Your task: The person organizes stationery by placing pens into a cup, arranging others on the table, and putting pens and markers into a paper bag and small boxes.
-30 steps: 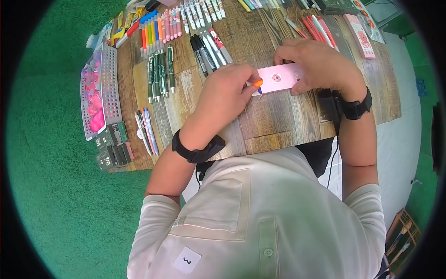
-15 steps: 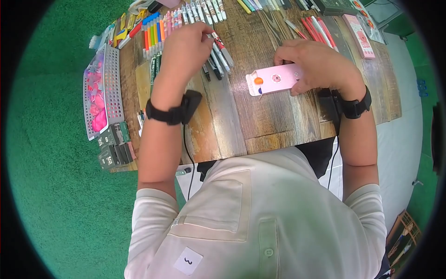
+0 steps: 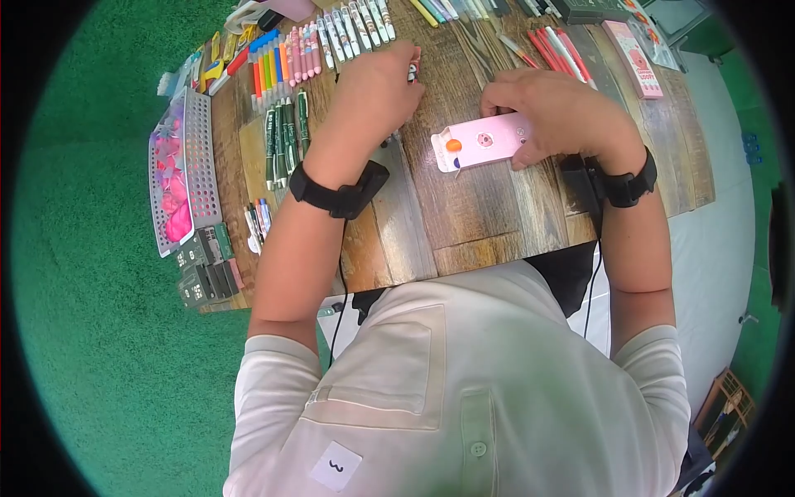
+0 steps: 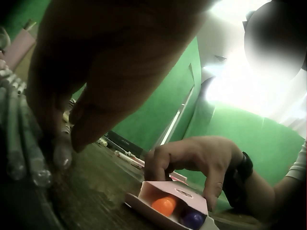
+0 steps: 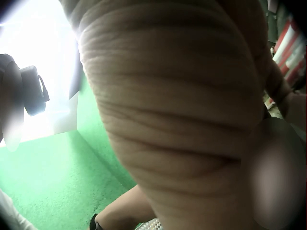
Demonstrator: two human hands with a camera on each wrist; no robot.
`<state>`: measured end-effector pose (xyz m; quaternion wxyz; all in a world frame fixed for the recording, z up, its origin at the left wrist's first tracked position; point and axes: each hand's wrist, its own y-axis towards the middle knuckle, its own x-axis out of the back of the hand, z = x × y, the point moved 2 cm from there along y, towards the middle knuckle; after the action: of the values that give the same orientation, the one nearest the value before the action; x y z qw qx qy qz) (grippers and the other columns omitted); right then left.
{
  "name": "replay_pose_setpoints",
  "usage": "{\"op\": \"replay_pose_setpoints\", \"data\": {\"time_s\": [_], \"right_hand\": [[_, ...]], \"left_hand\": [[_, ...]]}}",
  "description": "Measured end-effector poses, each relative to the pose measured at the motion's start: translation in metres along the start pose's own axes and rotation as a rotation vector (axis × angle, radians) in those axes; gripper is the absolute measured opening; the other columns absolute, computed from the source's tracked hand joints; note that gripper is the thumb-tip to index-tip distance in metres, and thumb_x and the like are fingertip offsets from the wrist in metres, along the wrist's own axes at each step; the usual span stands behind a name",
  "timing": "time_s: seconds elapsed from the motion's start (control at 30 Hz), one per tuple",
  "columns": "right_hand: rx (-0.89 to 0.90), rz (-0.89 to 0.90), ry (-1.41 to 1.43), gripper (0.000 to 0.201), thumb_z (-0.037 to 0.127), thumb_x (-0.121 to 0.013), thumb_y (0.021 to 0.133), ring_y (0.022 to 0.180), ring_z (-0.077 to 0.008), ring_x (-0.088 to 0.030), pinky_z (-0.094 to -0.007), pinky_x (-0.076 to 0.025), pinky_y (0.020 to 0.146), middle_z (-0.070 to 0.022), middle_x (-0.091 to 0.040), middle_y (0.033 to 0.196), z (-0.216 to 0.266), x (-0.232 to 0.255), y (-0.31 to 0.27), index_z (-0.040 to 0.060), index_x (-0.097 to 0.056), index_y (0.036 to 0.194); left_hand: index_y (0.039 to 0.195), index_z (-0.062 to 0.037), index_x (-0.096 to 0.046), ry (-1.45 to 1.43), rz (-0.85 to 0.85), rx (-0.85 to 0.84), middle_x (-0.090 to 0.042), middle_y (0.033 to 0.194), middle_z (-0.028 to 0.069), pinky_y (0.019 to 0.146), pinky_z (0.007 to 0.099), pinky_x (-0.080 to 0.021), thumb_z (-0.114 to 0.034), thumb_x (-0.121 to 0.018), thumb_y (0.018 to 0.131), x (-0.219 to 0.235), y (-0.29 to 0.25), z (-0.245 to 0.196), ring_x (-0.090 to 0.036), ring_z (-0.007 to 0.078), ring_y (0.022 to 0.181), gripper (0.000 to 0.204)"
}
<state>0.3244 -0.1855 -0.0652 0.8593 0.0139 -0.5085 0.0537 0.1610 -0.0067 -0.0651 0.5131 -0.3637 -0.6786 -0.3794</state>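
Note:
My left hand (image 3: 373, 103) pinches a pen with a red patterned end (image 3: 414, 73) between thumb and fingers, over the row of pens at the middle of the table. In the left wrist view the pen's clear rounded end (image 4: 63, 155) shows below the fingertips. My right hand (image 3: 567, 112) grips the far end of a flat pink box (image 3: 497, 137), thumb on its near side and fingers on the other. The box's open end faces left, its flap folded out. Inside the opening show an orange rounded end (image 4: 164, 206) and a dark blue one (image 4: 193, 220).
Green pens (image 3: 286, 141), pink pens (image 3: 305, 54), coloured markers (image 3: 272, 70) and white patterned pens (image 3: 356, 29) lie left and back. Red pens (image 3: 563, 54) and another pink box (image 3: 633, 58) lie right. A perforated basket (image 3: 201, 149) stands at the left edge.
My left hand left the box's open end, reached left to the pens, and now pinches one, a little further right. The right hand keeps hold of the box, which has shifted slightly left.

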Motion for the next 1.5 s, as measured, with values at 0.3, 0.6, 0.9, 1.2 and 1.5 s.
{"op": "replay_pose_setpoints", "data": {"time_s": [0.3,0.6,0.9,1.2,1.5], "right_hand": [[-0.016,0.016,-0.003,0.056,0.012,-0.09,0.057,0.101,-0.0352,-0.064,-0.043,-0.051,0.085,-0.0102,-0.066,0.104,0.003,0.002,0.0,0.0082,-0.065,0.108],[-0.013,0.011,-0.001,0.056,0.016,-0.089,0.059,0.103,-0.0349,-0.064,-0.0433,-0.051,0.086,-0.0108,-0.067,0.104,-0.002,0.001,-0.001,0.0083,-0.066,0.11],[0.016,-0.028,0.008,0.048,0.018,-0.085,0.061,0.096,-0.0357,-0.066,-0.045,-0.051,0.082,-0.0117,-0.067,0.099,-0.006,0.001,0.0,0.0073,-0.067,0.105],[0.005,0.0,0.0,0.05,0.015,-0.087,0.06,0.095,-0.0351,-0.062,-0.0426,-0.05,0.081,-0.0109,-0.064,0.099,-0.004,0.001,0.003,0.0063,-0.064,0.104],[-0.015,-0.005,-0.007,0.051,0.015,-0.087,0.059,0.096,-0.0347,-0.062,-0.0417,-0.05,0.082,-0.0108,-0.065,0.1,-0.002,0.001,0.003,0.0065,-0.064,0.104]], "left_hand": [[0.128,-0.0044,-0.066,0.065,0.092,0.046,-0.075,0.1,0.0222,0.089,0.0451,-0.057,-0.031,-0.08,0.081,-0.012,0.041,0.001,-0.073,0.0377,0.098,0.056],[0.125,-0.001,-0.066,-0.39,0.188,0.133,-0.073,0.087,0.0128,0.067,0.0322,-0.06,-0.017,-0.076,0.083,0.012,0.036,0.0,-0.074,0.019,0.075,0.046],[0.102,0.0028,-0.054,-1.111,-0.076,0.352,-0.067,0.088,0.0107,0.063,0.0285,-0.061,0.003,-0.069,0.093,0.041,-0.053,0.011,-0.072,0.0176,0.073,0.018],[0.096,0.0027,-0.061,-0.914,-0.048,0.473,-0.071,0.086,0.0082,0.067,0.0264,-0.06,0.0,-0.073,0.092,0.022,-0.086,0.005,-0.071,0.0128,0.075,0.013],[0.095,-0.0001,-0.067,-0.774,-0.083,0.447,-0.072,0.08,0.0055,0.064,0.0277,-0.056,-0.003,-0.077,0.089,0.018,-0.093,0.01,-0.069,0.0106,0.07,0.012]]}}
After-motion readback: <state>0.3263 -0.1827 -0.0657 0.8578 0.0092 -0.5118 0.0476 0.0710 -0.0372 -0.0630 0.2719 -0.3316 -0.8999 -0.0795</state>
